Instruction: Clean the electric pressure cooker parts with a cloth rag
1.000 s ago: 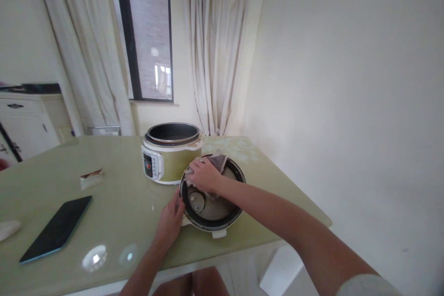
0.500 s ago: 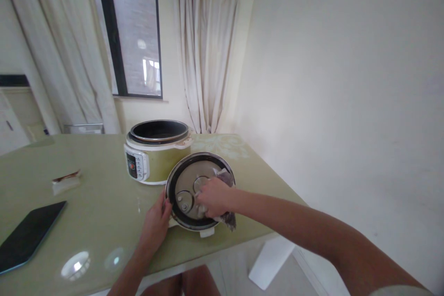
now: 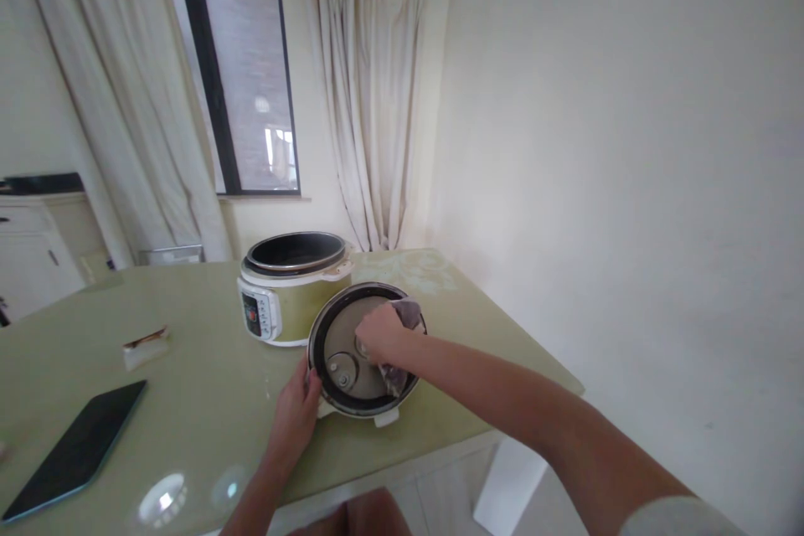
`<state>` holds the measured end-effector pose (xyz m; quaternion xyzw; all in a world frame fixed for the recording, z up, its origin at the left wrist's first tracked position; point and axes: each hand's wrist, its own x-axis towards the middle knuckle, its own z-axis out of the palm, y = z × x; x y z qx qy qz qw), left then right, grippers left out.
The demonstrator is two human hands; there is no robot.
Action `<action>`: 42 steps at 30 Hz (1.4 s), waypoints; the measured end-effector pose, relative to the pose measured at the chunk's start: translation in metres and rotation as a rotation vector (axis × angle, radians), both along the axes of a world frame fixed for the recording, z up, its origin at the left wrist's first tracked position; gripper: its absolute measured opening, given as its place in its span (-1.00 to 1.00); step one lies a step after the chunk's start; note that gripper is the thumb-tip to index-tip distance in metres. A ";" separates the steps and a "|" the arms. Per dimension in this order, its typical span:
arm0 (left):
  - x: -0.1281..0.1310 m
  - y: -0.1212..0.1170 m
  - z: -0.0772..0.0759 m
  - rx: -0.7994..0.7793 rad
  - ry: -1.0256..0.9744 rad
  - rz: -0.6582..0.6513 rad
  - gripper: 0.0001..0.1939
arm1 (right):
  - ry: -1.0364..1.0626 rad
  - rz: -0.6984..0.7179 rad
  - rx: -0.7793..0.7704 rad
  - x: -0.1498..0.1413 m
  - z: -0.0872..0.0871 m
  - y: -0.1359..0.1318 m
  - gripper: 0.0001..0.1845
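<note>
The round pressure cooker lid [image 3: 358,322] is tilted up at the table's near edge, its metal inside and dark sealing ring facing me. My left hand [image 3: 298,406] grips the lid's left rim, thumb on the near side. Inside the lid, my right hand [image 3: 383,335] is closed on a greyish-purple cloth [image 3: 409,315] and presses it against the metal; its fingertips are hidden. Just behind the lid stands the green and white electric pressure cooker [image 3: 295,293], uncovered, with a dark inner pot and a control panel on its left front.
On the glossy green table [image 3: 207,402], a black tablet-like slab [image 3: 79,444] lies at the left. Beyond it is a small narrow item [image 3: 146,341] on something whitish. A white wall [image 3: 596,184] rises on the right. Curtains [image 3: 377,84] and a window are behind.
My right hand has moved slightly up within the lid, and the cloth has shifted with it. My left hand keeps its hold on the rim. The whole view has shifted a little.
</note>
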<state>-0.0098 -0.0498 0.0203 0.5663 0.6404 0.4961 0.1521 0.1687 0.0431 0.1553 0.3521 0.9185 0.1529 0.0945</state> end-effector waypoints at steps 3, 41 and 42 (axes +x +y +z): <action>-0.002 0.001 -0.002 -0.005 0.002 -0.011 -0.30 | -0.022 0.069 -0.155 -0.012 -0.013 -0.016 -0.55; 0.115 0.097 0.096 -0.123 0.879 -0.197 -0.46 | 2.060 -0.240 -0.663 0.087 -0.130 -0.020 -0.40; 0.117 0.097 0.096 -0.126 0.856 -0.242 -0.52 | 2.053 -0.247 -0.656 0.087 -0.130 -0.020 -0.40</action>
